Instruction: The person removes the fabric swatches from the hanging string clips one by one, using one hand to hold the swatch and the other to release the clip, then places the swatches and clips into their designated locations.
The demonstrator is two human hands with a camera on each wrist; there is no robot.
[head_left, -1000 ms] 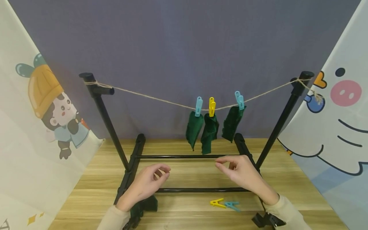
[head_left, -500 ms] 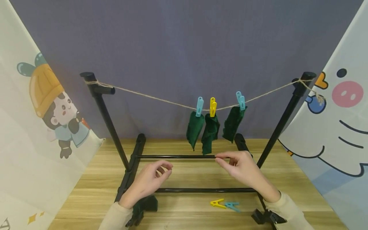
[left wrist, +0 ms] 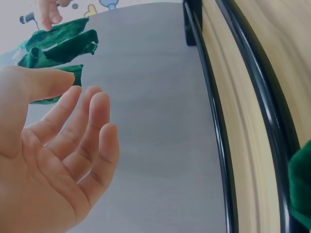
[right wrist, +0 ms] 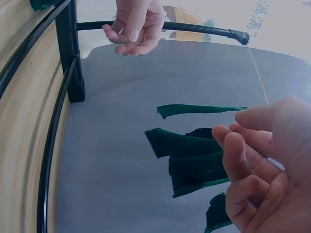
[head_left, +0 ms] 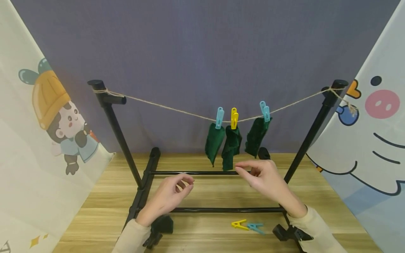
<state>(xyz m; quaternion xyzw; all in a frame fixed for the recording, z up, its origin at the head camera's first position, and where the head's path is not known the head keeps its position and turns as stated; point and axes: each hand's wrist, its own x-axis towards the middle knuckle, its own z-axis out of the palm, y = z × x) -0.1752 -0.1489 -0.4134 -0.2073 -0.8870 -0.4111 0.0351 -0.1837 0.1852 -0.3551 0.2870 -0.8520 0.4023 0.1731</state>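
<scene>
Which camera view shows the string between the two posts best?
The head view: it shows the string from one post to the other, three pegs on it. The right wrist view shows only a thin piece between a post and the right hand. In the left wrist view I cannot make it out.

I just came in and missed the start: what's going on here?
A person holds their left hand and right hand out before a string where three green cloths hang, two by blue pegs, one by a yellow peg. Neither hand visibly grips anything. Two more pegs lie on the table, and another green cloth shows past the left sleeve.
</scene>
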